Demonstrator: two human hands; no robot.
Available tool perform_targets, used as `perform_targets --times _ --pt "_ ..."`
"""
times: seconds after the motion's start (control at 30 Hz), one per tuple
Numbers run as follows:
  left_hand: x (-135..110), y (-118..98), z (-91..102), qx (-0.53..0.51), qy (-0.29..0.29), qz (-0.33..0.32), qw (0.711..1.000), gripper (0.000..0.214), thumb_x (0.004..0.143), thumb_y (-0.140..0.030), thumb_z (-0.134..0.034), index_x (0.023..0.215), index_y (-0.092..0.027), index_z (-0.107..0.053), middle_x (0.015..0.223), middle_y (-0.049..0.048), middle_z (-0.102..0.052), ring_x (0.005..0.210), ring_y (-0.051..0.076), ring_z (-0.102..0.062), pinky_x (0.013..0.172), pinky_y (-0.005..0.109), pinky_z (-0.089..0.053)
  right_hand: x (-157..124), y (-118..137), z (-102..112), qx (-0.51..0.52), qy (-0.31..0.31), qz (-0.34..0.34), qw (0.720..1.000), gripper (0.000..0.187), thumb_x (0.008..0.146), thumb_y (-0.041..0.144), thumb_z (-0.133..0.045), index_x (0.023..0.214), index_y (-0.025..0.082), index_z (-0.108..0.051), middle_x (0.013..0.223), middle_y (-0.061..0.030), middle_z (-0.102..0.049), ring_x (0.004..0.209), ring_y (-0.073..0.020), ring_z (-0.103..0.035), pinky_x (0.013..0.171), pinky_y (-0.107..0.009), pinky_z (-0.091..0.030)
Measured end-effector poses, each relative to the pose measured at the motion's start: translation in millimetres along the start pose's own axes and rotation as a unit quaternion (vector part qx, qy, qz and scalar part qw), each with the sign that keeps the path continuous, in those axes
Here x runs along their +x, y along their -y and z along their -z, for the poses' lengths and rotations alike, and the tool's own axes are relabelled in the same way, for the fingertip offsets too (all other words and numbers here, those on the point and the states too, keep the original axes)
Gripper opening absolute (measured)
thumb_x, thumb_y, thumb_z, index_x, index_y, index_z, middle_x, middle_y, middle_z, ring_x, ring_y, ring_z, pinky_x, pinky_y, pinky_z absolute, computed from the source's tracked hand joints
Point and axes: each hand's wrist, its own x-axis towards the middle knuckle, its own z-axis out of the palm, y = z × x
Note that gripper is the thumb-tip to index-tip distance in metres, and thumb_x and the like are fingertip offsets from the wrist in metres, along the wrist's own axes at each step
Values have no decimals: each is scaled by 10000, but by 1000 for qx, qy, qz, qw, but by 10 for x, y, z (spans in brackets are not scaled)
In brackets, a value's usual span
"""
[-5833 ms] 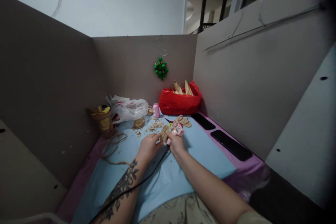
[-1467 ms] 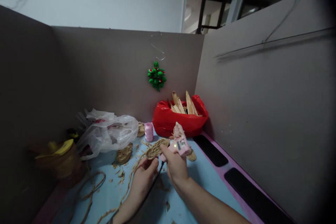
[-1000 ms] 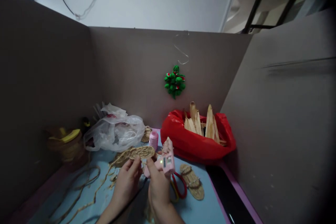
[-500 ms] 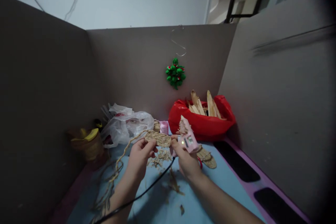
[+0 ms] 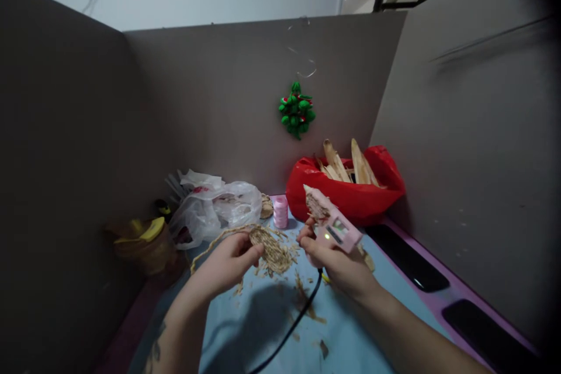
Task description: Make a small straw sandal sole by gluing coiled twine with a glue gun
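Between the thumb and fingers of my left hand (image 5: pixel 236 260) is an oval coil of braided straw cord (image 5: pixel 274 251), tilted downward to the right. Its loose braid (image 5: pixel 210 244) trails to the left behind my wrist. My right hand (image 5: pixel 337 263) grips a pink hot glue gun (image 5: pixel 335 225), its nozzle pointing up and to the left and a small light glowing on its side. A black power cable (image 5: pixel 302 312) runs from the handle toward me. The glue gun and the coil are apart. Behind my right hand, a woven straw piece (image 5: pixel 367 258) is mostly hidden.
Dry husk scraps (image 5: pixel 307 301) lie on the blue mat (image 5: pixel 245 327). A red bag (image 5: pixel 307 187) of husks, a pink thread spool (image 5: pixel 280 213), a clear plastic bag (image 5: pixel 239 201) and a brown pot (image 5: pixel 146 248) stand behind. Grey panels (image 5: pixel 228 99) enclose three sides.
My hands have moved apart. The glue gun has gone to the right, away from the coil, and the coil has tipped downward. The camera view has shifted slightly.
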Motion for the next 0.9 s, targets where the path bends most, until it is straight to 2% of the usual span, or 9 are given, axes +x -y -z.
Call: perform_targets --times 0.17,0.3,0.47,0.67,0.77,0.9 --pt "63 -64 -146 24 55 -15 998 241 812 -386 -473 733 -173 -552 646 -23 -521 585 121 -459 538 227 -357 -24 13 -7 -62 94 -31 993 202 643 335 -771 744 186 -679 573 38 -540 558 -124 -480 611 -286 -451" --pt "68 -88 -215 27 43 -29 998 188 794 -315 -463 690 -180 -542 623 -30 -504 579 123 -447 536 230 -331 -39 20 -47 -49 136 -44 988 136 648 284 -748 659 199 -642 564 38 -530 574 -127 -492 597 -269 -455" --pt "60 -38 -257 48 3 -43 998 162 758 -287 -514 634 -186 -543 598 -33 -488 570 130 -418 522 236 -295 -66 -27 -87 -43 141 -60 987 183 626 253 -732 791 202 -672 541 47 -518 530 -135 -482 526 -261 -441" --pt "64 -30 -327 56 -19 -48 997 160 760 -283 -549 632 -187 -551 606 -24 -514 584 142 -443 539 242 -297 -92 -90 -123 -70 93 -41 992 141 602 262 -741 673 203 -635 469 62 -449 472 -119 -413 446 -242 -382" --pt "94 -11 -373 3 -40 -42 998 158 765 -322 -585 701 -178 -583 679 -5 -559 654 155 -490 580 237 -346 -74 -140 -122 -70 74 -36 994 147 626 260 -719 586 213 -585 441 69 -395 461 -108 -367 443 -239 -355" --pt "175 65 -485 -120 -69 -43 989 234 769 -369 -619 852 -151 -632 810 45 -622 754 171 -549 659 243 -420 -45 -205 -103 -65 56 -35 996 241 663 296 -699 537 204 -515 448 83 -352 448 -84 -304 438 -232 -298"
